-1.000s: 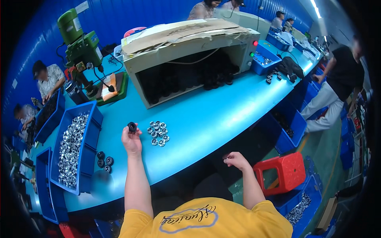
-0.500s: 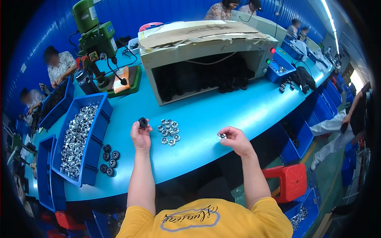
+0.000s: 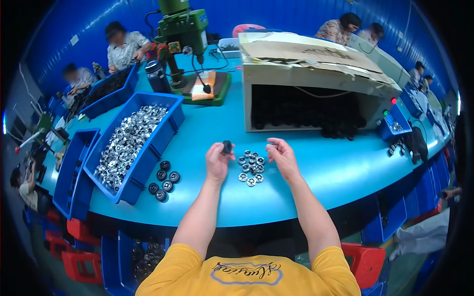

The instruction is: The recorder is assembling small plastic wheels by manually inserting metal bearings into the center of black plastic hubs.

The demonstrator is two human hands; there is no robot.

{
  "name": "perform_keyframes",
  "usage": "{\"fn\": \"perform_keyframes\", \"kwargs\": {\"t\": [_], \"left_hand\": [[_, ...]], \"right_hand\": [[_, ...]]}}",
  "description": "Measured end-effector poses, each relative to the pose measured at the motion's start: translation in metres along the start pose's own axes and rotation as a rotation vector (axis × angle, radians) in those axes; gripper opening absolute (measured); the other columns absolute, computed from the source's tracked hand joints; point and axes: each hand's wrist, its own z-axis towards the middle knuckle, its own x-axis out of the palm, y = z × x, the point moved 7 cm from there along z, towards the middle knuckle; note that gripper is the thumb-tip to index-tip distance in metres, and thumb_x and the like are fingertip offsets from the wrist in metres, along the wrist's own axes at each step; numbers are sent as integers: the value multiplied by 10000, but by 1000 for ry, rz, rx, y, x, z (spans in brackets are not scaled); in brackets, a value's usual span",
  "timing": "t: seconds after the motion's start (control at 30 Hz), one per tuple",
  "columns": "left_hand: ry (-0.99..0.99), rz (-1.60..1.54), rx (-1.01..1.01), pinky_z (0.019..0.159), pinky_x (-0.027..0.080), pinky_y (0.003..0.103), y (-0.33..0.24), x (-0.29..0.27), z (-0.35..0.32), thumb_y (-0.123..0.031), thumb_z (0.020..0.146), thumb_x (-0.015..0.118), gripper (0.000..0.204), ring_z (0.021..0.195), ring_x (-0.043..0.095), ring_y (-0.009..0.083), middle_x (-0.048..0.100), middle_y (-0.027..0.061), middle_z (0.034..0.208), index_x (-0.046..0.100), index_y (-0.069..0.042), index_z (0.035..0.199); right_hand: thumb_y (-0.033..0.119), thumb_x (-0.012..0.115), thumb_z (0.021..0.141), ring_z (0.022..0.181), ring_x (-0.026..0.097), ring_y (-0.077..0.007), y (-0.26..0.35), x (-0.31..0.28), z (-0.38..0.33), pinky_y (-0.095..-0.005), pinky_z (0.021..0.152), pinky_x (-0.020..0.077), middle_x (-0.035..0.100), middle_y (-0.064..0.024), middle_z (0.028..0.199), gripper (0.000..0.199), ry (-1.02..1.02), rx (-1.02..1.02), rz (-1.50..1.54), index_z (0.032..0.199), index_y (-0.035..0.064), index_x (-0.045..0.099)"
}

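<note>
My left hand (image 3: pixel 217 160) is closed round a black wheel-like part (image 3: pixel 227 147), held upright above the blue-green table. Opposite it, my right hand (image 3: pixel 282 158) pinches a small silver metal part, mostly hidden by the fingertips. Between and just below both hands lies a loose cluster of round silver metal parts (image 3: pixel 251 167) on the tabletop. To the left, several black wheel-like parts (image 3: pixel 168 186) rest in a small group beside a blue bin (image 3: pixel 154 154) full of silver parts.
A beige box (image 3: pixel 316 64) with a cardboard top and dark parts inside stands at the back. Left of it is a green drill press (image 3: pixel 182 34) near a dark cylinder (image 3: pixel 157 76). Red stools (image 3: pixel 364 264) are below the table edge. Other people work beyond the table.
My right hand has come in from the right, close to my left hand and the silver cluster. The whole view has swung left. The left hand still holds the black wheel-like part.
</note>
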Motion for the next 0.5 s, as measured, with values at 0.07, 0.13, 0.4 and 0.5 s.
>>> {"fn": "perform_keyframes", "kwargs": {"t": [0.07,0.13,0.4,0.5], "left_hand": [[1,9,-6,687,575,368,-2,4,-1,-215,1019,600,212,820,679,216,724,192,1039,642,-11,1059],[4,9,-17,693,574,364,-1,7,-2,-212,1020,601,209,820,679,213,723,188,1035,642,-11,1058],[1,0,-25,684,576,362,1,0,-1,-206,1024,607,206,818,679,219,725,198,1042,639,-6,1064],[-11,7,-13,673,578,365,1,-5,1,-201,1026,605,204,817,679,226,727,207,1047,638,-4,1069]], "right_hand": [[234,768,1011,810,623,-95,-17,-7,7,-251,667,521,683,-20,951,301,-47,-12,25,1203,22,675],[233,781,1003,795,629,-97,-31,-15,10,-241,634,515,682,-23,936,272,-85,-6,46,1140,31,660],[248,730,1041,773,624,-81,-40,-31,5,-231,629,513,691,-6,946,224,-148,-7,75,1130,46,690],[258,724,1047,767,623,-76,-35,-26,5,-231,628,515,695,-2,942,223,-135,-31,98,1127,52,699]]}}
